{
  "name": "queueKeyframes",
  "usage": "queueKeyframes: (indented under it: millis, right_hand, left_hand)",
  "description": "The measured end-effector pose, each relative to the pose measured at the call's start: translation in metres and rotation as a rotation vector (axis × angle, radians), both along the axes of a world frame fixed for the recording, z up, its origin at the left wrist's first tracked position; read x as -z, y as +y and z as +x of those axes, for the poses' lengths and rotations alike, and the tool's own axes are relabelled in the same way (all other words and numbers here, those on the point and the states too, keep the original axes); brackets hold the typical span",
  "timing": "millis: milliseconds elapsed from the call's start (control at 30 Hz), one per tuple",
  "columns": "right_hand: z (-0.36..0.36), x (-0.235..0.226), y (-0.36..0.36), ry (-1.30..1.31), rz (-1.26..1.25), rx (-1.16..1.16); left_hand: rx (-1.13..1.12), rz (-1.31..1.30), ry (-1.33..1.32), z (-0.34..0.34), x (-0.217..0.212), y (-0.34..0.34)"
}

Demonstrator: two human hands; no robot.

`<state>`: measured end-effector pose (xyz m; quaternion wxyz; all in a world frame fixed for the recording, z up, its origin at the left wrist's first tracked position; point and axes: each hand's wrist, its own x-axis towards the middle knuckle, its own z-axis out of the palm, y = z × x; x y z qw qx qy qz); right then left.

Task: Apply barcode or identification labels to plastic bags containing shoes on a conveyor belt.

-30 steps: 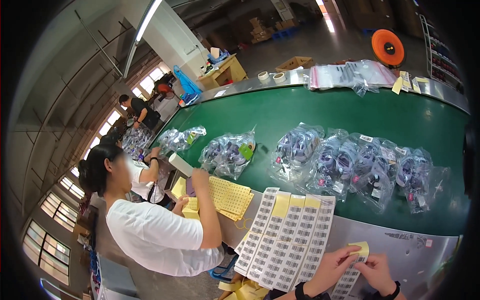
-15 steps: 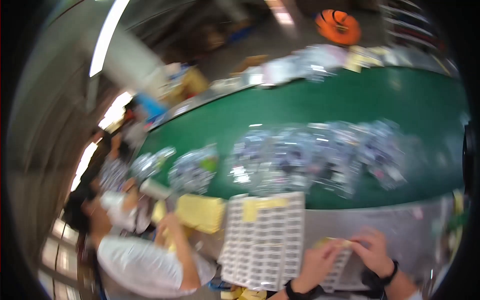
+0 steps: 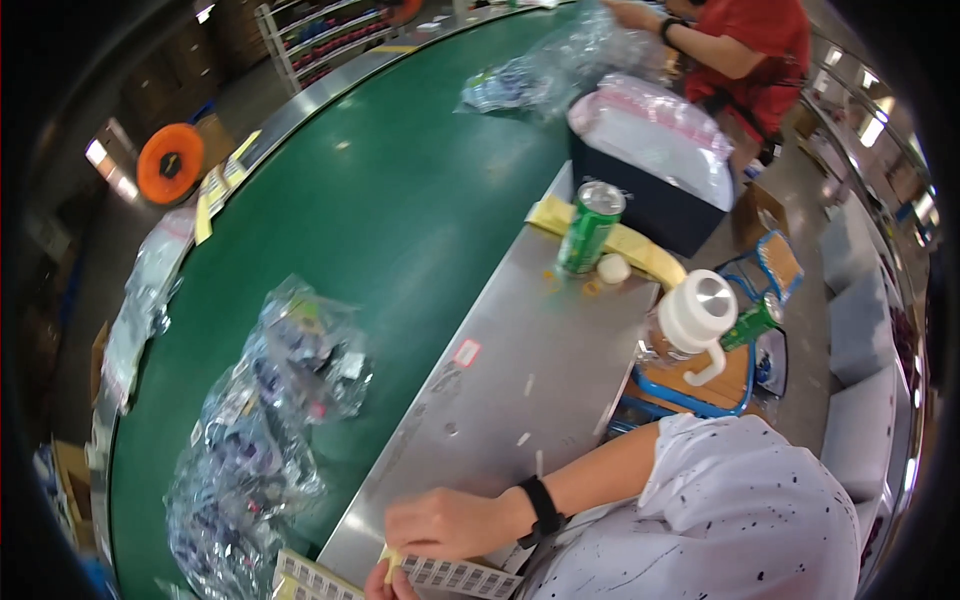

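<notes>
At the lower edge, my left hand (image 3: 388,583) shows only its fingertips, closed on a strip of barcode labels (image 3: 460,577) with a yellowish backing. My right hand (image 3: 440,522), a black band on its wrist, is curled down over the strip's end just above those fingertips. Its fingertips are bent out of sight, so what they grip is hidden. Beside them lies another label sheet (image 3: 310,577) at the metal table's edge. Clear plastic bags (image 3: 235,450) with bluish contents lie on the green belt to the left.
A metal ledge (image 3: 510,350) runs along the green belt (image 3: 400,200). On it stand a green can (image 3: 590,228) and a white handled cup (image 3: 698,312). Beyond are a dark box (image 3: 640,195) of plastic bags and a person in red (image 3: 750,50). An orange round object (image 3: 170,163) is far left.
The view has swung to the right, bringing the can, cup, box and red-clad person in; the neighbour at left is out of view. Both hands stay together at the label strip.
</notes>
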<state>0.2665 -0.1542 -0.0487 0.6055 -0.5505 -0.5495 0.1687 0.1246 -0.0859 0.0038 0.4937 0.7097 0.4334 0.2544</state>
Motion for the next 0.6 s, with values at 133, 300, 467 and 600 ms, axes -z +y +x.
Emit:
queueKeyframes:
  millis: [133, 300, 467, 600]
  right_hand:
    - [0.005, 0.001, 0.005, 0.075, -0.181, -0.074]
    - [0.000, -0.020, -0.003, -0.068, -0.249, 0.119]
    - [-0.018, -0.037, -0.011, -0.162, -0.181, 0.154]
    - [-0.015, -0.044, -0.004, -0.229, -0.167, 0.086]
  left_hand:
    - [0.005, -0.079, 0.095, -0.019, 0.015, 0.008]
    - [0.135, -0.009, 0.070, -0.022, 0.022, 0.008]
    - [0.077, 0.051, -0.217, -0.025, 0.021, -0.001]
    - [0.068, -0.150, -0.131, -0.029, 0.019, -0.003]
